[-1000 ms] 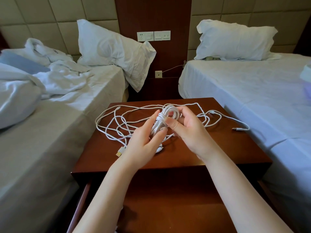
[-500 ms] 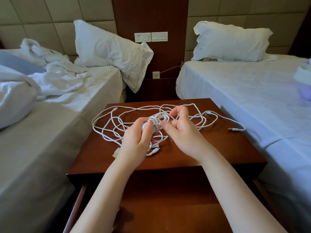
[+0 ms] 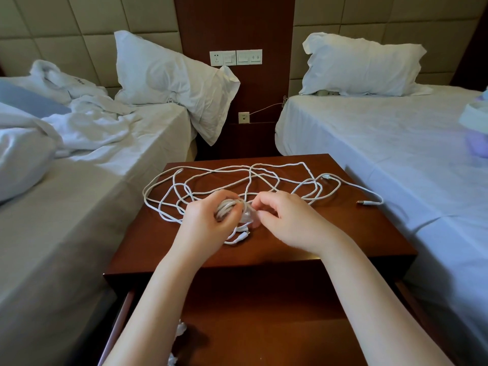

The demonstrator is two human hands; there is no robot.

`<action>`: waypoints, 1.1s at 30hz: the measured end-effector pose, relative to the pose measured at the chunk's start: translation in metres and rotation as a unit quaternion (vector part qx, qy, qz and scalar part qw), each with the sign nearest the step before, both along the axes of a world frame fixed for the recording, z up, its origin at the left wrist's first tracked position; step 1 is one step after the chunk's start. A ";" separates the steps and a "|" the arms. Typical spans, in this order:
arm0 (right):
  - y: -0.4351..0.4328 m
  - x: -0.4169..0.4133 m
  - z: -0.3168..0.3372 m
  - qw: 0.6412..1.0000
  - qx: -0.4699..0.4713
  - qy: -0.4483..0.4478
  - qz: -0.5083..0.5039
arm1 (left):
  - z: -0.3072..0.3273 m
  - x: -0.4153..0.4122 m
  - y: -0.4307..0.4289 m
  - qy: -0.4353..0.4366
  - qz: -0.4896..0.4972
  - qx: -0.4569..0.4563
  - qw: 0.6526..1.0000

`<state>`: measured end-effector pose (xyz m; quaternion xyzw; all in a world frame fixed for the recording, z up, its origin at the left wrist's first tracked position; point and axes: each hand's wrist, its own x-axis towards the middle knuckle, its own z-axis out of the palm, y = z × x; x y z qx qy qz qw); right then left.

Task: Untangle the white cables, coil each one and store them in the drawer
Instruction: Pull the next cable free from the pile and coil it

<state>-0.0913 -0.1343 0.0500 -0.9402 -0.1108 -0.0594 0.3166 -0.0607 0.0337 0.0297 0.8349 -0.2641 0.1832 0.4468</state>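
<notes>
The nightstand (image 3: 343,233) stands between the left bed (image 3: 79,207) and the right bed (image 3: 396,154), tight against both, so free room lies only over its top and above the open drawer (image 3: 264,326) in front of me. The loose cables (image 3: 237,175) sprawl across the far half of the top. One loop nears the left edge, and a strand runs off the right edge with its plug (image 3: 365,202) lying on the right bed's sheet. The front strip of the top is bare wood.

A second ago I held the coil (image 3: 225,208) upright, well above the wood. Now both hands have come down and it sits low, just over the tabletop near the middle.

My left hand (image 3: 206,225) is curled round the coil, thumb side up, forearm crossing the drawer. My right hand (image 3: 287,223) arches beside it, knuckles up, with thumb and forefinger pinching at the coil's right end, which is blurred.
</notes>
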 end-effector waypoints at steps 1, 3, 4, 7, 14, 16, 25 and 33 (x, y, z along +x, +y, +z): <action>0.000 0.001 -0.001 1.000 -0.007 -0.016 -0.003 | 0.001 0.000 0.002 0.015 -0.002 -0.006 1.000; -0.001 0.002 -0.001 1.000 0.012 -0.027 -0.009 | 0.002 -0.001 0.005 0.070 -0.011 -0.033 0.997; -0.002 0.002 -0.001 0.999 0.038 -0.015 -0.007 | 0.004 -0.001 0.006 0.101 -0.019 -0.047 0.994; -0.005 -0.001 0.000 0.989 0.138 0.049 0.022 | 0.007 -0.002 0.010 0.187 -0.050 -0.087 0.977; -0.005 -0.001 0.000 0.947 0.292 0.103 0.085 | 0.018 -0.002 0.018 0.214 -0.084 -0.024 0.973; -0.005 0.001 -0.001 0.935 0.324 0.111 0.089 | 0.019 -0.003 0.020 0.210 -0.083 -0.010 0.974; -0.001 0.006 -0.008 0.922 0.365 0.098 0.088 | 0.016 -0.004 0.018 0.233 -0.100 -0.012 0.967; 0.010 0.005 -0.011 0.945 0.317 0.044 0.068 | 0.012 -0.001 0.015 0.276 -0.107 -0.098 0.950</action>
